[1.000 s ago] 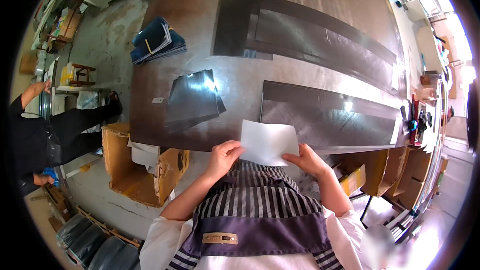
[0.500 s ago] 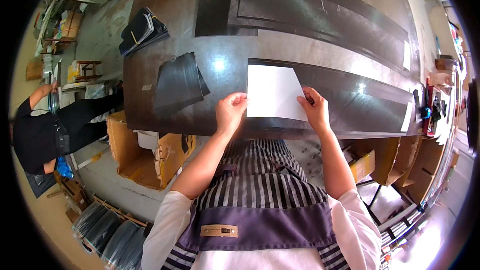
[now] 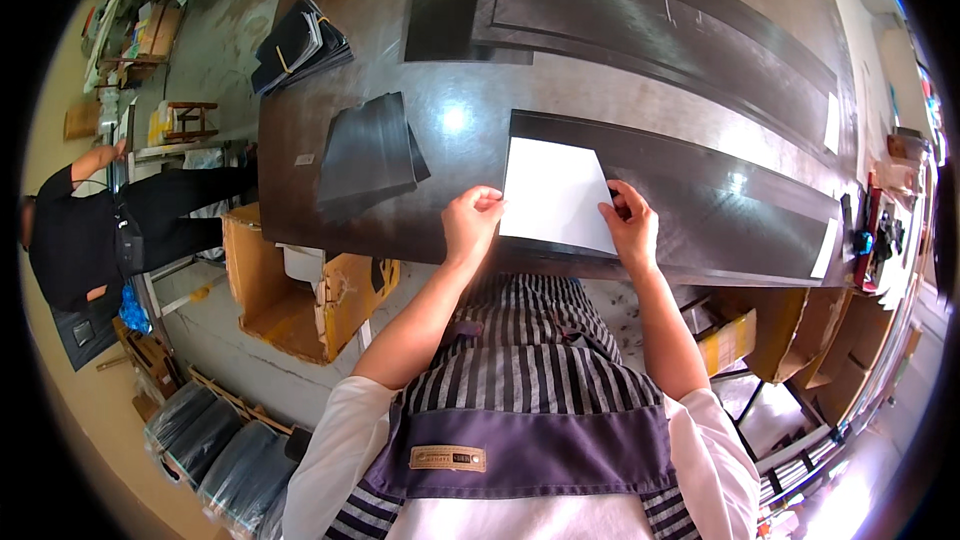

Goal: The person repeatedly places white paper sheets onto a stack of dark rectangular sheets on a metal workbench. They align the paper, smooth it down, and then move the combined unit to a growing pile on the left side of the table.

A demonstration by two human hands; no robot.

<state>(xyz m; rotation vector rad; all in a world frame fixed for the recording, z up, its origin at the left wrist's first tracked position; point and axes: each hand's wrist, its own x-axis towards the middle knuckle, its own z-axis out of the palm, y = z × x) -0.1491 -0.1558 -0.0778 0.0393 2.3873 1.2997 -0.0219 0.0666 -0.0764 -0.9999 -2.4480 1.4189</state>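
Both my hands pinch a white sheet point(image 3: 556, 190) with a slanted right side, at its two side edges. My left hand point(image 3: 470, 227) grips the left edge between thumb and fingers. On the opposite edge, my right hand point(image 3: 632, 225) is closed with the thumb on top. The sheet is over the left end of a long dark panel point(image 3: 720, 205) near the table's front edge, partly covering it; whether they touch I cannot tell. Left of my hands, several black trapezoid-like sheets point(image 3: 368, 155) lie in a loose stack.
A banded bundle of dark sheets point(image 3: 300, 48) lies at the table's far left. More long dark panels point(image 3: 650, 35) cover the far side. Under the front edge stand cardboard boxes, one left point(image 3: 300, 300) and others right point(image 3: 790, 330). Another person point(image 3: 95, 230) is at far left.
The view has shifted slightly, so the table sits a little to the right. The white sheet's far edge looks lower, nearer my hands, baring more of the dark panel. Both hands keep their hold.
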